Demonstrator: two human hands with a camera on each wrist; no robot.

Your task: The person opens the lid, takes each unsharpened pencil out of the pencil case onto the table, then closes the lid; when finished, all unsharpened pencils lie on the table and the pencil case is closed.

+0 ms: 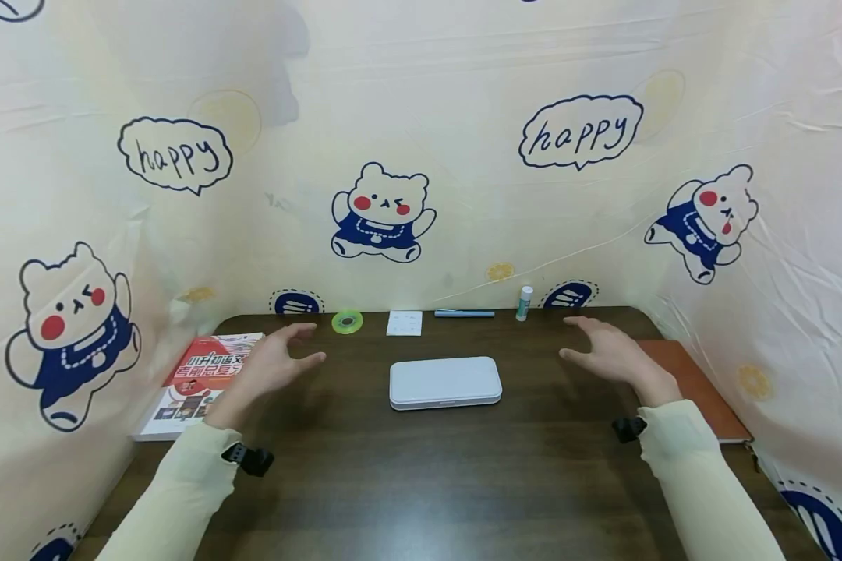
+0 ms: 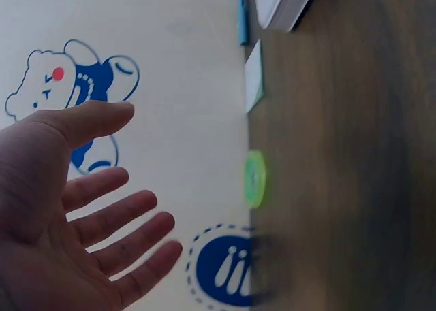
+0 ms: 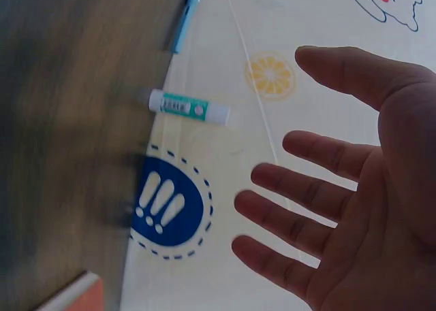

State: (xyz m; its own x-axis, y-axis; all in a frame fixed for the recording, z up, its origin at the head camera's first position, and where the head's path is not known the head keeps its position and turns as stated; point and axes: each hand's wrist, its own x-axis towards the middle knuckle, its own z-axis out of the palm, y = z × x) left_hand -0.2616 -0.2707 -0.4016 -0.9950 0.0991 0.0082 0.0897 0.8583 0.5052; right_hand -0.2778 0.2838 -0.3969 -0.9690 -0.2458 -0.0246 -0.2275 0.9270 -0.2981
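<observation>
Both hands hover above the dark table point(image 1: 421, 483), fingers spread, holding nothing. Left hand point(image 1: 275, 360) is left of the white case point(image 1: 445, 382), right hand point(image 1: 612, 352) right of it. Case lies closed at table centre, w/ both hands well apart from it.

Home study nook: dark wooden desk point(image 1: 421, 483) walled by cartoon-bear "happy" cloth point(image 1: 421, 117); behind white pencil case point(image 1: 445, 382), pen point(image 1: 465, 313), glue stick point(image 1: 525, 302); workbook point(image 1: 199, 382) at its left.
</observation>
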